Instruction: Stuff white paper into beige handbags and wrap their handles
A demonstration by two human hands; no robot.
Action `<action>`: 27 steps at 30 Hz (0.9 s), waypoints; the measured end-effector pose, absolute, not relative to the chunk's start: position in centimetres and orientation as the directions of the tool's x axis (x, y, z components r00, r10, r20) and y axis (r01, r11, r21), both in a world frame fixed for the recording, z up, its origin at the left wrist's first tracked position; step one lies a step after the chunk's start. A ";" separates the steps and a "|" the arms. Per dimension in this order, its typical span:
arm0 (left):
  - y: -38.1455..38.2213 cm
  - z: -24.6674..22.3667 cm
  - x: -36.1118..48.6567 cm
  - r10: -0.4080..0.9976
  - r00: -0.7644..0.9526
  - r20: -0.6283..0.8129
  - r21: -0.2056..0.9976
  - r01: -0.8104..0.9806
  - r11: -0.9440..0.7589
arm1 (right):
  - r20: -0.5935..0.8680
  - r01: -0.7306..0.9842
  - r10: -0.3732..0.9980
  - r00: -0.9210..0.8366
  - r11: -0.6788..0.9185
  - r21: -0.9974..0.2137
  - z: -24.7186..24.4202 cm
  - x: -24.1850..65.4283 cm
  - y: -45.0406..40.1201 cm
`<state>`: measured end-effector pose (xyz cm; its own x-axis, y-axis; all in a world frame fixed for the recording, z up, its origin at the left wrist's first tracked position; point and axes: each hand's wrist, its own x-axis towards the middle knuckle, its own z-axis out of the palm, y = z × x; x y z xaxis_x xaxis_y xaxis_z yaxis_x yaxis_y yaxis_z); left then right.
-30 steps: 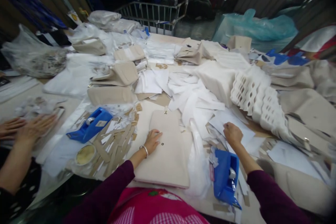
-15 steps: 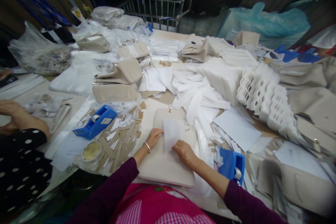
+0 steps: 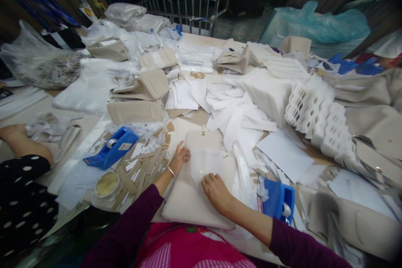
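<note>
A beige handbag (image 3: 196,205) lies flat before me, with a small metal clasp (image 3: 203,132) at its far end. On it lies a thin translucent white sheet (image 3: 205,161). My left hand (image 3: 179,159) is at the left edge of the sheet and the bag, fingers apart and holding nothing. Curled over the near edge of the sheet are the fingers of my right hand (image 3: 216,192), closed on it; the fingertips are partly hidden.
Blue tape dispensers stand left (image 3: 111,148) and right (image 3: 278,201). Beige strips (image 3: 150,167), a round tub (image 3: 107,183), white paper pieces (image 3: 232,121) and wavy foam sheets (image 3: 320,117) surround the bag. At left is another person's arm (image 3: 27,144).
The sheet has come down from a raised tilt to lie flatter on the bag. My left hand has shifted left and its fingers have spread; my right hand has moved slightly nearer me.
</note>
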<state>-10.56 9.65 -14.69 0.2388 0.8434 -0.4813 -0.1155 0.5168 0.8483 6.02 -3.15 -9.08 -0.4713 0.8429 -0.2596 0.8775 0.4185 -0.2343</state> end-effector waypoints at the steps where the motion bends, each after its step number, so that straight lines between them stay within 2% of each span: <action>1: 9.7 -14.4 -10.6 0.842 0.243 -0.482 0.856 -0.074 0.512 | -0.264 0.878 0.842 -0.471 0.418 -0.232 -9.1 5.9 -3.2; 7: 10.2 -15.0 -11.1 0.850 0.221 -0.477 0.879 0.124 0.461 | -0.317 0.893 0.839 -0.443 0.382 -0.237 -9.1 5.9 -3.2; 12: 10.2 -17.1 -11.8 0.853 0.183 -0.489 0.870 0.181 0.460 | -0.406 0.923 0.847 -0.344 0.226 -0.312 -8.1 6.7 -1.2; 15: 10.3 -17.2 -11.8 0.858 0.191 -0.477 0.875 0.192 0.444 | -0.350 0.933 0.894 -0.279 0.167 -0.318 -8.6 6.8 1.1; 19: 10.2 -16.5 -11.5 0.854 0.200 -0.479 0.875 0.183 0.448 | -0.191 0.920 0.938 -0.288 0.216 -0.328 -11.8 6.7 2.7; 23: 10.0 -16.1 -11.3 0.845 0.211 -0.491 0.871 0.151 0.468 | -0.165 0.931 0.956 -0.243 0.182 -0.318 -15.2 7.1 2.0; 27: 10.0 -16.2 -11.5 0.829 0.256 -0.498 0.867 0.122 0.483 | -0.141 0.929 0.955 -0.260 0.208 -0.306 -16.2 7.7 1.4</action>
